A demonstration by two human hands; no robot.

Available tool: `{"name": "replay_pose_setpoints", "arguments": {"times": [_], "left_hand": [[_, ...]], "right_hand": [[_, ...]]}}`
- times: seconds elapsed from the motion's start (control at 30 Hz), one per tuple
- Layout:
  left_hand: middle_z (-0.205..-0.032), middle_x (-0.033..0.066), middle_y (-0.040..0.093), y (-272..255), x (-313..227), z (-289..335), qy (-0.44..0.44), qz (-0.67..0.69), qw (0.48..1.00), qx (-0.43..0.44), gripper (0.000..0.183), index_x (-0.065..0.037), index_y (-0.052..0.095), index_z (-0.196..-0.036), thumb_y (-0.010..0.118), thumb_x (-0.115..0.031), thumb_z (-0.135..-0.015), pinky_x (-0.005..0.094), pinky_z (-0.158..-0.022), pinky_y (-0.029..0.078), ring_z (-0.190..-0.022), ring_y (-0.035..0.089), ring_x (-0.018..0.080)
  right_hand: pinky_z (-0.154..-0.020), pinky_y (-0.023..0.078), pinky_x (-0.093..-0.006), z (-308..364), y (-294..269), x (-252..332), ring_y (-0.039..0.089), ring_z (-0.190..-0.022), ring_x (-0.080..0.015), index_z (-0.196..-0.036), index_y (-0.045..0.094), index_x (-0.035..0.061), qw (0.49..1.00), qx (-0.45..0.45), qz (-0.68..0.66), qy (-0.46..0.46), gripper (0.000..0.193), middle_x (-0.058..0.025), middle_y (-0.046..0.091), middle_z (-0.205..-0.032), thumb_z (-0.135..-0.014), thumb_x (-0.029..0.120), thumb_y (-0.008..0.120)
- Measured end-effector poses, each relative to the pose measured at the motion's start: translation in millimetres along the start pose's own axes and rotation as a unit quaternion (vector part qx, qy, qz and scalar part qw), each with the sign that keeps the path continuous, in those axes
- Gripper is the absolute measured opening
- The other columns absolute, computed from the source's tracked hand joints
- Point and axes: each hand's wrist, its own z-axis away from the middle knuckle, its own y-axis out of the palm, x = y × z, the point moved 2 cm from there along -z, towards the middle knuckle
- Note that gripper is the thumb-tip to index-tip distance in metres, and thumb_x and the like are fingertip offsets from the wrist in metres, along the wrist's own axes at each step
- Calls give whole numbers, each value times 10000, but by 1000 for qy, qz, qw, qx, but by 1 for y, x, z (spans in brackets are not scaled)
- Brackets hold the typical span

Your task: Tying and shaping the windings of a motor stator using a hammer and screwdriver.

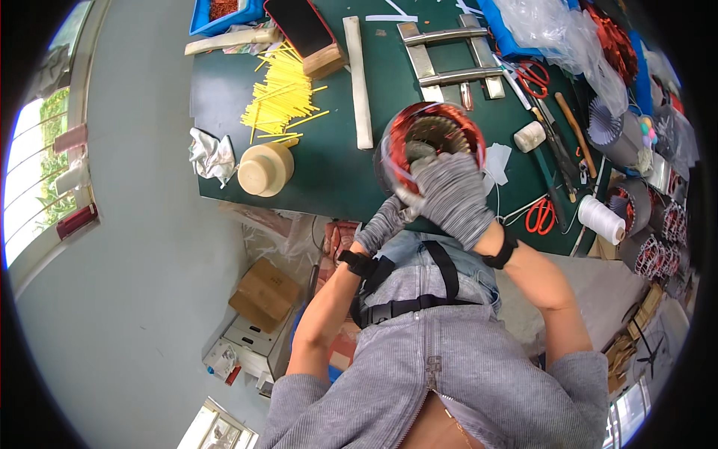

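Note:
A motor stator [430,114], a round metal ring with red copper windings and a slotted bore, stands at the near edge of the green table. My right hand [452,196], in a grey knitted glove, lies over the stator's near rim. Its fingers curl down at the windings and bore, and the fingertips are partly hidden. Lower down and to the left, my left hand [384,226], gloved alike, has its fingers closed against the stator's near lower edge. Black straps circle both wrists.
Yellow sticks [280,97], a beige round block [265,170] and a crumpled cloth [213,156] lie left. Beyond stand a phone [301,26] and a metal frame [452,56]. Red-handled scissors [540,215], a mallet [529,137] and a thread spool [600,220] are right.

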Motion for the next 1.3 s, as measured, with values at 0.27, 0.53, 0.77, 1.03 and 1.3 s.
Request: {"name": "replay_pose_setpoints", "arguments": {"times": [0.27,0.53,0.77,1.03,1.3], "left_hand": [[-975,188,620,-3,-147,66,27,-452,879,-151,468,-33,546,-1162,701,-233,-769,389,-792,477,-903,604,329],[-1179,128,565,76,-215,39,273,-640,706,-134,329,-31,566,-1078,651,-145,-781,384,-904,445,-1102,527,295],[-883,68,634,54,-201,3,-71,99,992,43,235,-40,594,-1031,554,-236,-908,298,-721,476,-780,594,177],[-947,54,639,76,-260,55,162,-306,936,68,241,-19,583,-1113,556,-157,-917,271,-768,483,-868,584,114],[-1160,110,570,49,-247,67,283,-169,944,-10,770,-25,402,-1337,780,-232,-699,338,-987,389,-1115,516,206]], "right_hand": [[-697,445,-385,55,30,6,565,-702,-239,-950,597,100,957,-143,-246,-60,295,-50,551,-768,-737,290,669],[-763,488,-256,138,-53,-68,580,-805,-117,-991,556,22,686,-306,-654,92,220,-42,584,-900,-807,37,677],[-939,417,-322,155,-19,-111,532,-985,-163,-1275,447,10,693,-327,-637,90,501,-59,546,-1046,-918,350,541],[-996,361,-427,49,37,-41,438,-1176,-347,-1316,408,135,957,-203,-201,45,783,-165,465,-1250,-628,254,764],[-930,432,-362,9,19,-56,538,-1062,-285,-1155,564,113,930,-285,-218,-86,306,-112,554,-1127,-850,144,568]]}}
